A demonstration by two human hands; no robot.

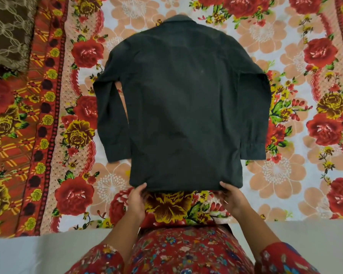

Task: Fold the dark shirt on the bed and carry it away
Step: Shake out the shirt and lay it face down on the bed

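Observation:
The dark shirt [182, 103] lies spread flat, back side up, on the flowered bedsheet [285, 175]. Its collar points away from me and both long sleeves run down along its sides. My left hand [137, 200] pinches the hem near its left corner, thumb on top of the cloth. My right hand [233, 198] grips the hem near the right corner the same way. The hem between my hands is lifted slightly off the sheet.
A brown patterned pillow [8, 30] rests at the far left corner of the bed. The bed's near edge [48, 234] runs just in front of my body, with pale floor or mattress side below it.

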